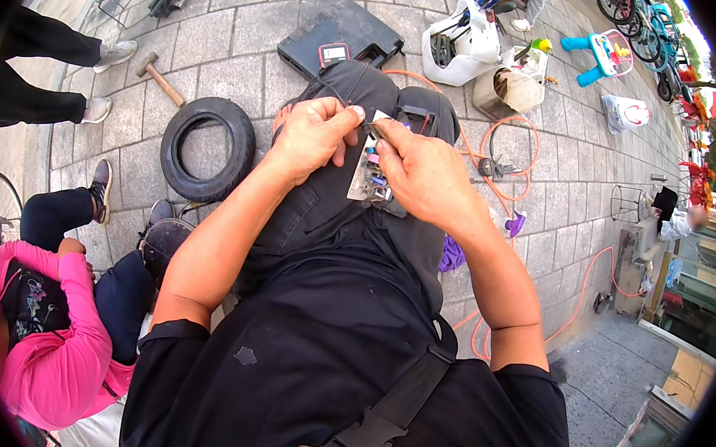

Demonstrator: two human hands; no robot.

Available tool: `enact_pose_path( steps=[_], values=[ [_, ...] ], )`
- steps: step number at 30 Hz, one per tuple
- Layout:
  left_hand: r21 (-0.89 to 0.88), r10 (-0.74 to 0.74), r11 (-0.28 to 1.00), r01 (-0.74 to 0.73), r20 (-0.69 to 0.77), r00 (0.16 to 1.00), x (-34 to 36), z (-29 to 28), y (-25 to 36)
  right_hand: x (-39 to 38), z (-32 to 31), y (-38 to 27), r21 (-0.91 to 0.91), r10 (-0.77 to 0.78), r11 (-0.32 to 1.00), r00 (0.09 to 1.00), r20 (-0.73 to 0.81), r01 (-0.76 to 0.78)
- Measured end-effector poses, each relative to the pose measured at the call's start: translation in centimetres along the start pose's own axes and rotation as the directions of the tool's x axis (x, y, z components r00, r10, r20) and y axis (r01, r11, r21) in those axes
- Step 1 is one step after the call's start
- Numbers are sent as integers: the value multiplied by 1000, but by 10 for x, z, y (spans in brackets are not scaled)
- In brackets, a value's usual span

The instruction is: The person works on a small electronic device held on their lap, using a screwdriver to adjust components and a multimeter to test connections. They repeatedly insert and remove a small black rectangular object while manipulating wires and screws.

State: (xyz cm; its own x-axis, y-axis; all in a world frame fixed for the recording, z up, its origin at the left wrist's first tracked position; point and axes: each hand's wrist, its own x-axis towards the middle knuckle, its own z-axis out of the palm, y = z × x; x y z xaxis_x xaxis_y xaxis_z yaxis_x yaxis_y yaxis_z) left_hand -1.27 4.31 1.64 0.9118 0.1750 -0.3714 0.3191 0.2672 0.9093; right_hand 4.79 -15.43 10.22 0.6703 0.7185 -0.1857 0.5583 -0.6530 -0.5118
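Above my lap, my left hand (pixel 314 140) is closed, thumb and index finger pinching a thin black wire (pixel 332 88). My right hand (pixel 428 172) grips a small circuit board (pixel 368 175) crowded with components, its thumb lying along the board's edge. A small pale metallic piece (pixel 381 116) shows at the right index fingertip; its kind is unclear. Just beyond the right hand, an open black plastic housing (pixel 420 121) with a red wire rests on my thigh. The fingertips of both hands are close together but apart.
Ahead lies a black tool case (pixel 341 33) carrying a red multimeter (pixel 334 54). A tyre (pixel 207 149) and a hammer (pixel 161 80) are on the paving to the left. A white tub of tools (pixel 461 43) and an orange hose (pixel 529 147) are right. A person in pink (pixel 58 365) sits at left.
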Motion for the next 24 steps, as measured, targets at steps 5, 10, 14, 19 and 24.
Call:
enact_pose_path(
  steps=[5,10,14,19,24],
  values=[
    [-16,7,1000,-8,-46,999,0,4,-2,-1,10,1,-10,-28,1000,996,-85,27],
    [28,-24,999,26,-94,995,0,8,0,0,20,6,-52,-55,997,994,-96,50],
    [1,-38,999,38,-100,994,4,6,-3,3,34,9,-17,-38,999,989,-142,36],
    [1,-58,998,59,-143,988,7,6,-6,7,38,9,-141,-81,988,985,-151,60],
    [86,-30,995,42,-139,990,5,5,-2,10,31,6,-109,-14,994,994,-105,2]
  ],
)
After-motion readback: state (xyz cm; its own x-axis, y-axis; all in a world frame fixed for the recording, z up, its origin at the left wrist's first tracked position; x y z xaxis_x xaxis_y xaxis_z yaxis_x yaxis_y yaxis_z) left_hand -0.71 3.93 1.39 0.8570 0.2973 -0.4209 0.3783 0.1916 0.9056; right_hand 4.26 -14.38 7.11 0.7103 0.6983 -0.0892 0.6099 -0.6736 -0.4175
